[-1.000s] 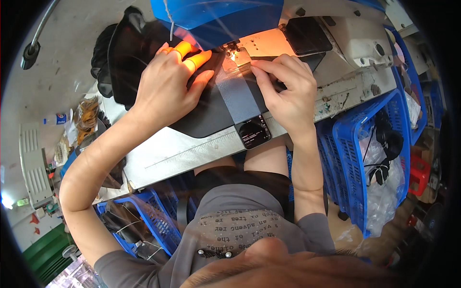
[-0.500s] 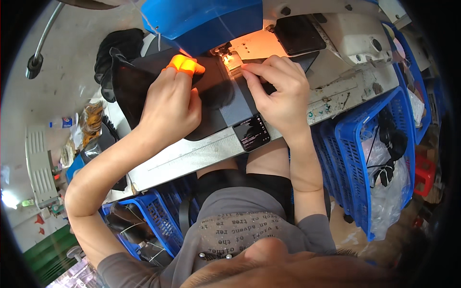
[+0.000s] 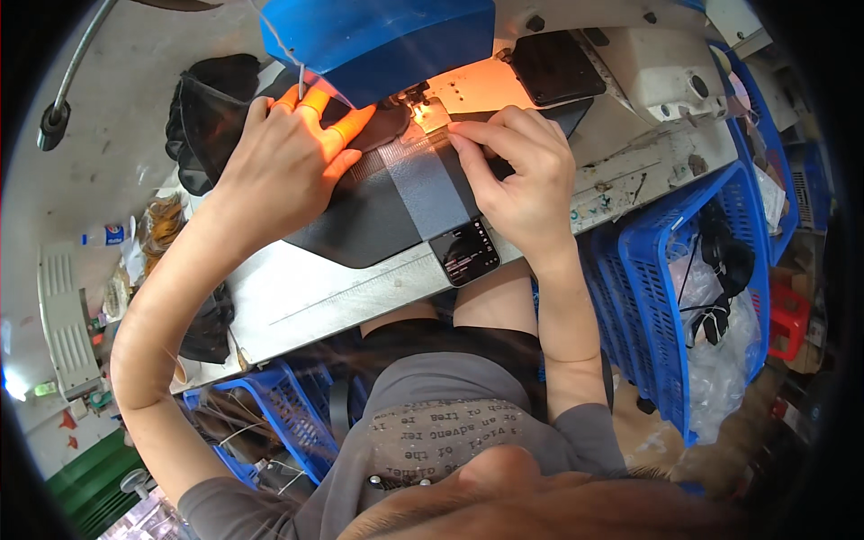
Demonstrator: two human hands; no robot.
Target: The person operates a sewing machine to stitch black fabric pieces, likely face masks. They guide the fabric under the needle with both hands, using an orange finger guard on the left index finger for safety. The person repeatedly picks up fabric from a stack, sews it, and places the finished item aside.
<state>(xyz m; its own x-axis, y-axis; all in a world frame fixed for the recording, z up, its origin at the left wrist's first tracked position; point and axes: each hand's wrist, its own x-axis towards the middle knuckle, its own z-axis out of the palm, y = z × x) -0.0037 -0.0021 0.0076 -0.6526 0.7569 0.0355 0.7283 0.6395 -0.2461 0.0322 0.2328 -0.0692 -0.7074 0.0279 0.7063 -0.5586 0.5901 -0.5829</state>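
Observation:
A blue-headed sewing machine (image 3: 382, 45) stands before me, its needle area (image 3: 417, 106) lit orange. Under it lies a flat black workpiece (image 3: 360, 225) with a grey band (image 3: 418, 193) across it. My left hand (image 3: 283, 166) rests left of the needle, fingers spread over dark material, with bright orange-yellow covers (image 3: 337, 135) on several fingers. Just right of the needle, my right hand (image 3: 522, 166) pinches thumb and forefinger together at the workpiece's edge; what sits between the tips is too small to tell.
A lit phone (image 3: 466, 252) lies at the table's front edge, and a dark flat device (image 3: 558, 67) on the machine bed. Black cloth (image 3: 220, 90) is heaped at the left. Blue crates (image 3: 657, 297) stand to the right; another blue crate (image 3: 288, 414) sits below left.
My left hand has slid left and its fingers have spread from a curled shape. More of the grey band shows. The black material under that hand has shifted; my right hand has barely moved.

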